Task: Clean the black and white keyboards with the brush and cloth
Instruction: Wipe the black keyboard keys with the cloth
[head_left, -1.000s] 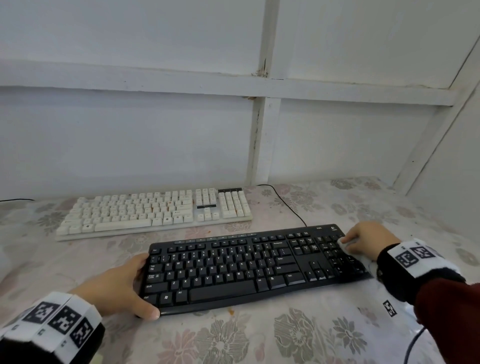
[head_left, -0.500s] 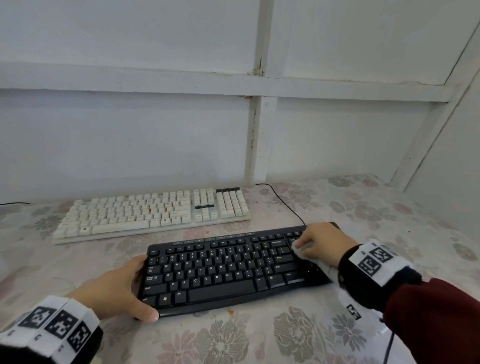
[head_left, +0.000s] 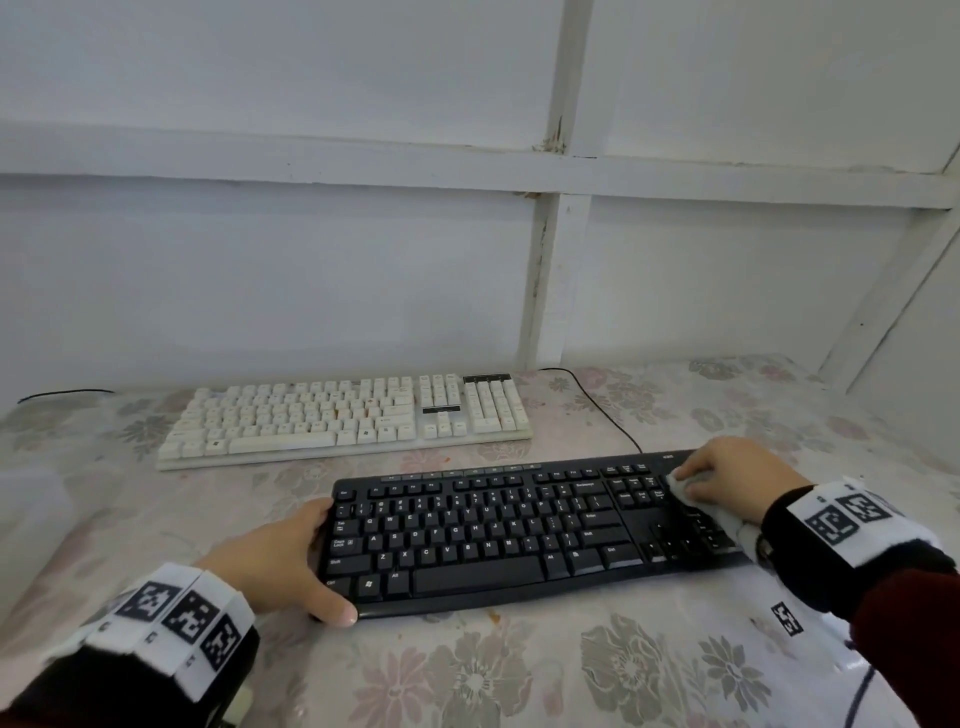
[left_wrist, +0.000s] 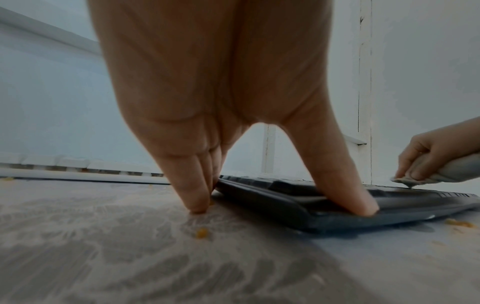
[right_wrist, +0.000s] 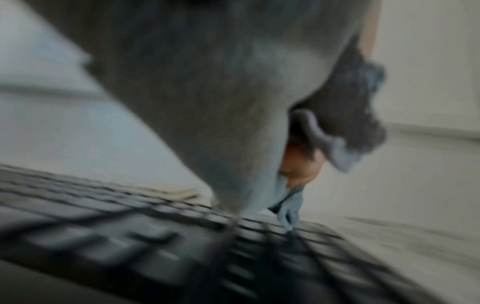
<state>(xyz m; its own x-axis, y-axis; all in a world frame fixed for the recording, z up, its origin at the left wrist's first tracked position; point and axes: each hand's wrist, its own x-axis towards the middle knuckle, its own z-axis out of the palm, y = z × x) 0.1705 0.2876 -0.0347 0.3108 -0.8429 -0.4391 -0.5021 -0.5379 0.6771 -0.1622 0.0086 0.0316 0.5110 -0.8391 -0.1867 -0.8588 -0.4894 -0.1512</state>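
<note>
A: Start at the left of the head view. What is the left hand (head_left: 283, 564) doing?

B: Same as a second ago. It clamps the left end of the black keyboard (head_left: 519, 535), thumb on the front lip, fingers along the side edge down on the table (head_left: 519, 675). The left wrist view shows the same hold.

A: And in the middle?

B: The black keyboard lies in the lower centre. The white keyboard (head_left: 345, 418) sits behind it in the centre left of the frame, untouched, with brownish specks among its keys. Orange crumbs (left_wrist: 202, 233) lie on the table by the black one.

A: So what changed?

B: The right hand (head_left: 737, 480). Half a second ago it was over the keys left of the number pad; now it is at the right end, fingers curled round a pale cloth (head_left: 685, 486) pressed onto the number pad's top rows. A second ago it was also at that end.

A: Meaning?

B: Back-and-forth wiping strokes, I'd judge. I see no brush, and the white keyboard looks yet to be done.
</note>
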